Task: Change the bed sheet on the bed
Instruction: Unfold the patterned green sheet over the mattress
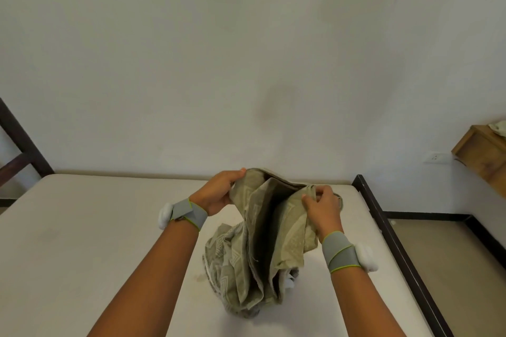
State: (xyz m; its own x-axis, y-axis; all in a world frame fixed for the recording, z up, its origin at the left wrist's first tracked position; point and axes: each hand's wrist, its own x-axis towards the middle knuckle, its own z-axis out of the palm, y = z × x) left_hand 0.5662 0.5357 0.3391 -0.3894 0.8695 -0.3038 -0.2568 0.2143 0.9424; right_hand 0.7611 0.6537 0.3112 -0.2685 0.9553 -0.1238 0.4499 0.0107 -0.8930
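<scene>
A pale green patterned bed sheet (260, 249) hangs bunched in folds above the bare white mattress (82, 241), its lower end resting on the mattress. My left hand (221, 191) grips the sheet's upper left edge, thumb on top. My right hand (320, 204) pinches the upper right edge. Held between both hands, the top of the sheet gapes open with a dark fold in the middle. Both wrists wear grey bands with white pods.
The dark bed frame (383, 227) runs along the mattress's right side, and a dark headboard post (19, 142) stands at the left. A wooden cabinet (482, 156) is at the far right by a wall socket (435, 157). The white wall lies straight ahead.
</scene>
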